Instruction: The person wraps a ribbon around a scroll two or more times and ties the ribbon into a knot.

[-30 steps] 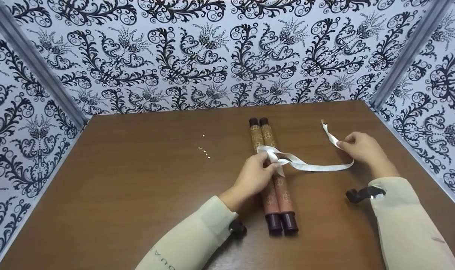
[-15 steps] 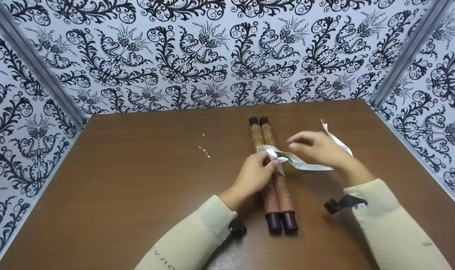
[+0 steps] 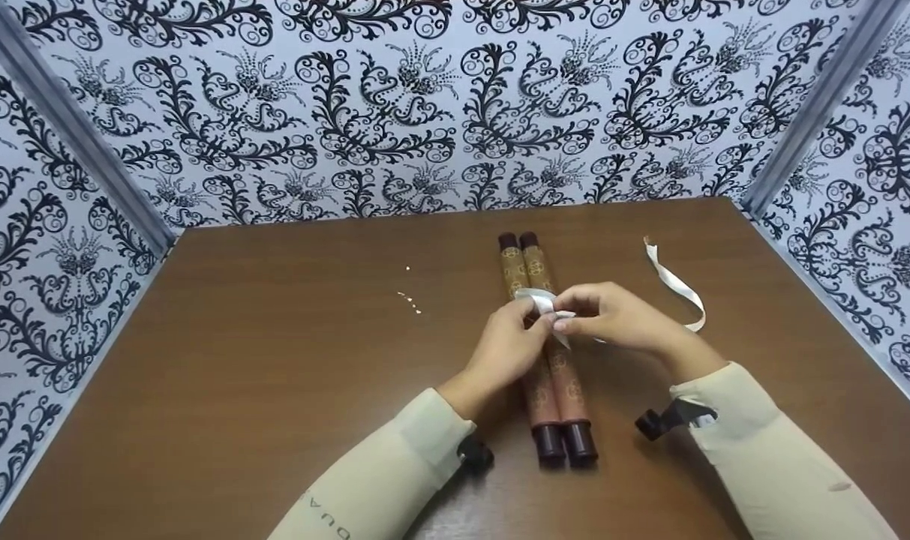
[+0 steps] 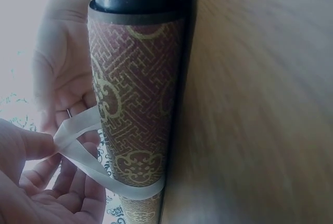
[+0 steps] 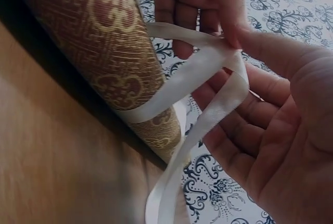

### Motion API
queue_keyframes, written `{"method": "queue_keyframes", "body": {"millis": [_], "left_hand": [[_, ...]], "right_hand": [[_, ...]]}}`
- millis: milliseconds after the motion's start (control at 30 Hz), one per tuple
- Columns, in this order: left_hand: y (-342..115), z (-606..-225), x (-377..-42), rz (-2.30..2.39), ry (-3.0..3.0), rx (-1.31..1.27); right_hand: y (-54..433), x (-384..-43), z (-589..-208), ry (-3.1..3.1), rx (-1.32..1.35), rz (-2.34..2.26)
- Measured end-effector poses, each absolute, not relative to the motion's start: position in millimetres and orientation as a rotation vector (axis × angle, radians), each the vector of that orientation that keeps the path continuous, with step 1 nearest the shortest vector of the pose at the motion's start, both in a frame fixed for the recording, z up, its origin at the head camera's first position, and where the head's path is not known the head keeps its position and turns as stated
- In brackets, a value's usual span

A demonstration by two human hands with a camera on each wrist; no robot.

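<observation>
Two brocade-covered scrolls, a left one (image 3: 539,405) and a right one (image 3: 572,390), lie side by side on the table, with dark knobs at their ends. A white ribbon (image 3: 537,297) loops around them. My left hand (image 3: 503,346) pinches the ribbon over the scrolls. My right hand (image 3: 623,321) meets it there, thumb and fingers pinching the ribbon (image 5: 190,73) at the same spot. In the left wrist view, the ribbon (image 4: 86,164) rises taut from the scroll (image 4: 135,94) to the fingertips. Part of the crossing is hidden by the fingers.
A loose ribbon tail (image 3: 676,283) curls on the brown table (image 3: 274,375) to the right. Small pale scraps (image 3: 409,301) lie left of the scrolls. Patterned panels (image 3: 394,112) enclose the back and sides.
My right hand has let go of the ribbon's tail at the right and moved left to the ribbon over the scrolls, pinching it beside my left hand. My left hand has stayed put.
</observation>
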State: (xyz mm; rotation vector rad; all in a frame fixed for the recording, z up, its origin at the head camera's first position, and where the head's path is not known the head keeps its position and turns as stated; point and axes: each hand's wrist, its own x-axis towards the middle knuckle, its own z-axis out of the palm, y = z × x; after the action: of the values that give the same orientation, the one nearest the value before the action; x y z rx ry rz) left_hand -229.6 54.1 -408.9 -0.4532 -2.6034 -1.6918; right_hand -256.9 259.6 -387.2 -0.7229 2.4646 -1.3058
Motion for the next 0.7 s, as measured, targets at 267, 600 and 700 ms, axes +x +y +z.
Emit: {"method": "queue_keyframes", "body": {"millis": [267, 600, 700], "left_hand": [[53.8, -407.0, -228.5, -1.750, -2.572, -0.427], [49.8, -407.4, -232.0, -1.795, -2.483, -0.470], [48.2, -406.3, -232.9, -1.801, -2.454, -0.438]], "right_hand": [[256.2, -259.6, -392.3, 2.538, -0.727, -1.262], [252.5, -259.3, -395.4, 2.595, -0.735, -1.256], [251.4, -259.6, -396.0, 2.587, -0.732, -1.270]]}}
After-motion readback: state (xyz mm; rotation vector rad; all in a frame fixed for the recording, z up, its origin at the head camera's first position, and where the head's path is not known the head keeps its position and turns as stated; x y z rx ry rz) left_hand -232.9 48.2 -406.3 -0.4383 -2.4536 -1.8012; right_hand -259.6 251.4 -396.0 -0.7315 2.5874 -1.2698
